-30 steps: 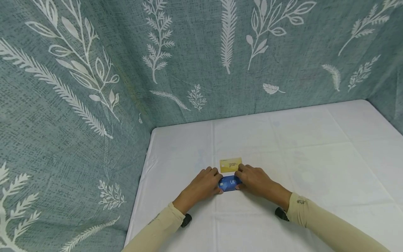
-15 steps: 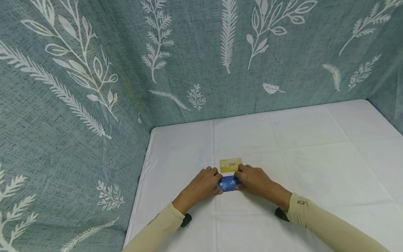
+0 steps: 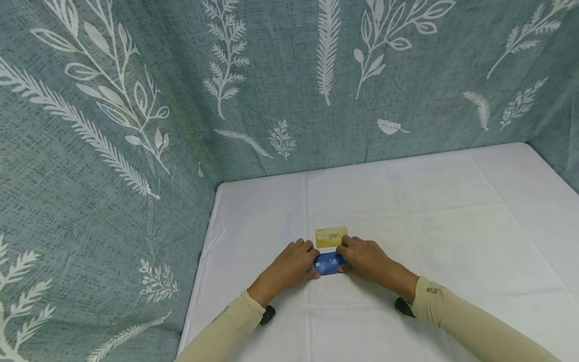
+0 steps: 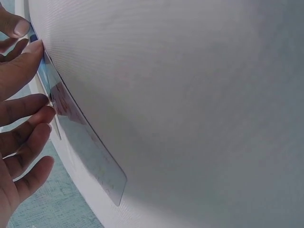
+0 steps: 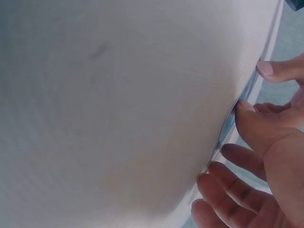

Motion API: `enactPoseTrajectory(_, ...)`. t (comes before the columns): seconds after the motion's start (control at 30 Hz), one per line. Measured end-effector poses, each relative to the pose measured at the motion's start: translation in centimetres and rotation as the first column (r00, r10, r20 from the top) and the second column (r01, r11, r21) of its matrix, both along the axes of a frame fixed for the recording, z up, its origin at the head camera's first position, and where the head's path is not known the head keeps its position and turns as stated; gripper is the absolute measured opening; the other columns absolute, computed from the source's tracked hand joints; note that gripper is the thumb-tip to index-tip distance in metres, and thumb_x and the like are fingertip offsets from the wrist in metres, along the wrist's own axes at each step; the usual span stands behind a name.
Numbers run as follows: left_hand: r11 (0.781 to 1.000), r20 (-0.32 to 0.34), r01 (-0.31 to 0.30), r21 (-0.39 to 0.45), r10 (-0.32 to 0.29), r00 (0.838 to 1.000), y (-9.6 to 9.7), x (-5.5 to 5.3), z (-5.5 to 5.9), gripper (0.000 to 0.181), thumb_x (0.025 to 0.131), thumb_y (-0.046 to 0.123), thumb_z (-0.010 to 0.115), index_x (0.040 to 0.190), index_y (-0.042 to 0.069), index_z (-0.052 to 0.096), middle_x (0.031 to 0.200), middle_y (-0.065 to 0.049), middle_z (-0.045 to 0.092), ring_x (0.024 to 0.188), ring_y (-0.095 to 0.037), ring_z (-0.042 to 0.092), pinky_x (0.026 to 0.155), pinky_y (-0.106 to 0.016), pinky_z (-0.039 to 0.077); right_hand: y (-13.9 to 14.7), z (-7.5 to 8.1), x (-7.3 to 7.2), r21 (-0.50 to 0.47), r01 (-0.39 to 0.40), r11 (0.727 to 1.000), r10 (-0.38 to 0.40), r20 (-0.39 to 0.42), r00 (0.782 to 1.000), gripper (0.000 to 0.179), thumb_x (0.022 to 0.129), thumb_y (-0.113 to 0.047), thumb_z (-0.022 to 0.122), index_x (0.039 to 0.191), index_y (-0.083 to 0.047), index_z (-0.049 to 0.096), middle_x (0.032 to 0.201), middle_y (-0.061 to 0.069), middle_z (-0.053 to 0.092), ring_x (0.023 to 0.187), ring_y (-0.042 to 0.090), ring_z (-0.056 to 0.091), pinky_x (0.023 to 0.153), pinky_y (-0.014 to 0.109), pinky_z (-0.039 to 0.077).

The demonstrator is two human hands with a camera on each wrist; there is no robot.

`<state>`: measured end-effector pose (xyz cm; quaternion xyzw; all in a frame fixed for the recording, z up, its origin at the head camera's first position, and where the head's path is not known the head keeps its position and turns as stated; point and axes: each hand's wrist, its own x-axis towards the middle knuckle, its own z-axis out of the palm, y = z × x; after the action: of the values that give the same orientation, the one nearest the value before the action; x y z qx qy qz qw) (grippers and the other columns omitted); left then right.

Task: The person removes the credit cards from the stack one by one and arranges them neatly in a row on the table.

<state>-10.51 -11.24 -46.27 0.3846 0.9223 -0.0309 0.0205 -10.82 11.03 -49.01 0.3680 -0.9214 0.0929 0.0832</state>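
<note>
In the head view, a blue plastic card [image 3: 327, 263] marked "VIP" lies between the two hands. My left hand [image 3: 294, 261] pinches its left end, thumb at the near corner and a finger at the far one. The right end is pinched the same way by my right hand [image 3: 368, 259], which covers that edge. Just beyond is a yellow card [image 3: 331, 237] with dark script, flat on the cloth, its right corner close to the right fingers. In the left wrist view, a glossy card [image 4: 92, 147] reflects the light beyond the fingertips. The right wrist view shows only a thin edge-on strip of card [image 5: 228, 126].
A white cloth [image 3: 429, 211] with fold creases covers the table. Teal curtains [image 3: 280, 75] with white leaf patterns hang behind and to the left. Black wrist cameras [image 3: 267, 315] sit under the sleeves.
</note>
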Motion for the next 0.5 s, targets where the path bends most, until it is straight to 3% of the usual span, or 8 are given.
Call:
enactPoseTrajectory(0.2, 1.0, 0.006, 0.002, 0.004, -0.002, 1.0, 0.0, -0.03, -0.05, 0.05, 0.083, 0.049, 0.067, 0.115, 0.01, 0.064, 0.104, -0.003, 0.06, 0.087, -0.014, 0.05, 0.077, -0.029, 0.045, 0.12, 0.13, -0.02, 0.007, -0.002, 1.0, 0.001, 0.021, 1.0, 0.047, 0.074, -0.044, 0.076, 0.105, -0.01, 0.067, 0.094, 0.004, 0.059, 0.073, 0.011, 0.055, 0.057, 0.024, 0.048)
enactPoseTrajectory(0.5, 1.0, -0.051, -0.024, 0.017, 0.024, 0.998, -0.3, -0.29, 0.53, 0.041, 0.088, 0.044, 0.064, 0.11, 0.01, 0.067, 0.101, -0.002, 0.062, 0.084, -0.015, 0.052, 0.073, -0.031, 0.046, 0.67, 0.69, -0.4, -0.023, 0.067, 0.997, -0.066, 0.048, 0.997, 0.049, 0.077, -0.047, 0.074, 0.108, -0.01, 0.066, 0.094, 0.003, 0.06, 0.073, 0.011, 0.055, 0.056, 0.026, 0.046)
